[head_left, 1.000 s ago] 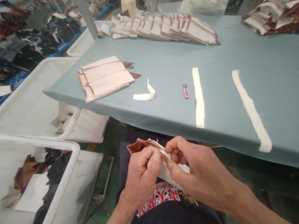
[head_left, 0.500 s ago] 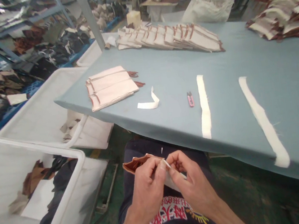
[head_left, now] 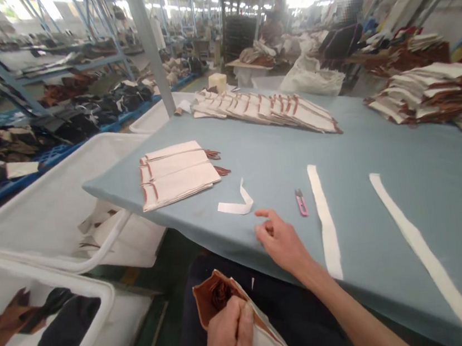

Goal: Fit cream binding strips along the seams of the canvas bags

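Note:
Over my lap, my left hand (head_left: 229, 336) grips the edge of a cream cloth bag (head_left: 272, 339). Its mouth gapes at the far end, showing a brown lining and dark brown cords bunched inside. My right hand (head_left: 284, 242) is away from the bag, at the table's near edge, with index finger stretched out and thumb apart; I see nothing in it. Just beyond its fingertips lies a short bent white tape (head_left: 237, 208). Pink thread snips (head_left: 301, 203) lie to the right, beside a long white strip (head_left: 325, 223).
Another white strip (head_left: 416, 240) runs off the table (head_left: 350, 152) edge at right. Tied cream bags (head_left: 180, 173) lie at left, a fanned row (head_left: 265, 107) behind, and a pile (head_left: 427, 93) at far right. White bins (head_left: 107, 300) stand at left. A person (head_left: 343, 41) is in the background.
My right hand has let go of the work at my lap and moved forward to the table. My left hand keeps hold of the bag, lower down. The view has tilted up.

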The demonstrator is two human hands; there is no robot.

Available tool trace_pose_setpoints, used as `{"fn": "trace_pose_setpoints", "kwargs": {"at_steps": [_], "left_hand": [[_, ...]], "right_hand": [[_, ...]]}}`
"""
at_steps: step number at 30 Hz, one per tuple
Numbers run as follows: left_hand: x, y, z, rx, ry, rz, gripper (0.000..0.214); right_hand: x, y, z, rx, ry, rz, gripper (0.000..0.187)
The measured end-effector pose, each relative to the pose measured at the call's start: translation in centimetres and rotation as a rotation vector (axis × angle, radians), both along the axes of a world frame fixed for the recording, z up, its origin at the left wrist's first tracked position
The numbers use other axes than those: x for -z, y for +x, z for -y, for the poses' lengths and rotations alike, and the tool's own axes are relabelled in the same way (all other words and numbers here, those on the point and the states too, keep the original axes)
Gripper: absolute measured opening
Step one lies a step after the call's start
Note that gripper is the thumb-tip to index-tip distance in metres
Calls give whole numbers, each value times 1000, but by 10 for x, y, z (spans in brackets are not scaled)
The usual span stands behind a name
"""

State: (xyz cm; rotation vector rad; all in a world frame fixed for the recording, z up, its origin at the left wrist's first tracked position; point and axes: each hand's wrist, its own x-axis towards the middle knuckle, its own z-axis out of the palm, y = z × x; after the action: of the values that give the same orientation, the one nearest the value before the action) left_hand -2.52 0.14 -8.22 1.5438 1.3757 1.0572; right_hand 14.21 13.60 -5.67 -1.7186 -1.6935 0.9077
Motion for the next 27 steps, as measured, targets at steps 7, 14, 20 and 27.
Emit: {"fn": "trace_pose_setpoints", "kwargs": {"at_steps": [7, 14, 20, 27], "left_hand": [[6, -9, -6, -55, 5, 9, 42], [-1, -24, -21, -36, 48, -120, 41], [-20, -34, -35, -161, 26, -162, 33], [-49, -10, -45, 143, -177, 189, 45]], "right_hand": [[18, -23, -70, -56, 37, 251, 35], [18, -11, -66, -90, 132, 218, 39], [-10, 24, -13, -142, 310, 57, 46], [-54, 51, 77, -249, 492, -192, 52]]}}
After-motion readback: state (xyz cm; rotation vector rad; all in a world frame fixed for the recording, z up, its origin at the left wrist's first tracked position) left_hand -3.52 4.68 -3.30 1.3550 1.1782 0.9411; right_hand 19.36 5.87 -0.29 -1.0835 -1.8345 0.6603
